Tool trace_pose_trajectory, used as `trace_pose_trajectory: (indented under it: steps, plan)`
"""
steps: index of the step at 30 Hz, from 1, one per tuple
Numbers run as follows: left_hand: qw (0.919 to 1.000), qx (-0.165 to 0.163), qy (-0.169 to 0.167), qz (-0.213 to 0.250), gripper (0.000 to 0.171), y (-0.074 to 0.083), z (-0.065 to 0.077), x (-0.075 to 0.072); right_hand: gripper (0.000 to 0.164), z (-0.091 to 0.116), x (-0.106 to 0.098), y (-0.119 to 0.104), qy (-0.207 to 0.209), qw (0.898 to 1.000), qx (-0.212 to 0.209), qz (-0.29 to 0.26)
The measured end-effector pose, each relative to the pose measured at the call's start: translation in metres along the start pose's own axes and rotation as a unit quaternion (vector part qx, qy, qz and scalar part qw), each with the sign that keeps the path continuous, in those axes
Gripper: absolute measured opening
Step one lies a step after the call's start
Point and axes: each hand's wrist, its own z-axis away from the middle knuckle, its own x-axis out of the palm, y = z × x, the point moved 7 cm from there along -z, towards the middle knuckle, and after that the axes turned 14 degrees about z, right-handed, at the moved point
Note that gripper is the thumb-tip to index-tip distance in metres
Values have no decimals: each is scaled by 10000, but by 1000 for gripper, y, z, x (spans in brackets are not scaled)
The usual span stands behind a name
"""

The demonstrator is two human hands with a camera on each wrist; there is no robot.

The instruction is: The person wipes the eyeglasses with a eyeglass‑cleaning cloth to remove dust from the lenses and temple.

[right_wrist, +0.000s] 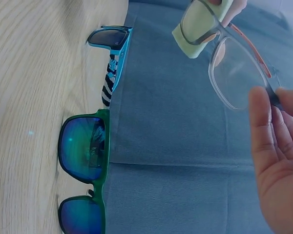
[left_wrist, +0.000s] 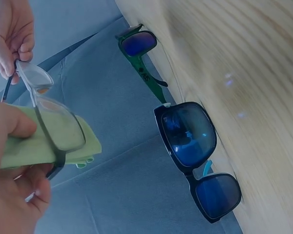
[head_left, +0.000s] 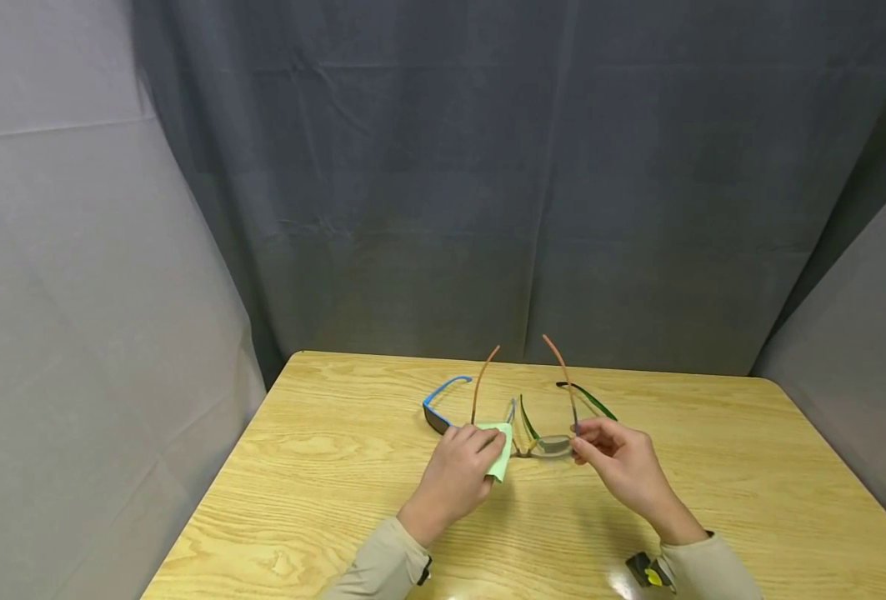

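Note:
A pair of clear-lensed eyeglasses with orange-brown temple tips is held up above the table, temples unfolded and pointing away. My right hand pinches its right corner by the hinge between thumb and fingers. At the other lens my left hand grips a light green cloth, folded about that lens; in the left wrist view the cloth lies behind the lens, with thumb and fingers around it. Part of that lens is hidden by hand and cloth in the head view.
Behind the eyeglasses, blue-framed sunglasses stand on the left and green-framed sunglasses on the right, both with temples unfolded. They rest on a wood-grain table. A dark grey curtain hangs behind, with pale cloth panels at the sides.

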Motion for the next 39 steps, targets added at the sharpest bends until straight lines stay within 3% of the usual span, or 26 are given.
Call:
trace_pose_trajectory:
  steps: [9, 22, 28, 39]
  plan:
    - [9967, -206, -474, -625, 52, 1, 1, 11, 10, 1, -6, -17, 79, 9999, -65, 75]
    - [9934, -3, 47, -1147, 38, 5, -2, 14, 15, 2, 3, 7, 451, 9974, -537, 159]
    - [9932, 148, 149, -1142, 36, 8, -3, 13, 13, 3, 3, 14, 672, 9967, -453, -67]
    - [9965, 373, 73, -748, 47, 10, -4, 4, 15, 2, -5, 10, 1019, 9940, -352, 169]
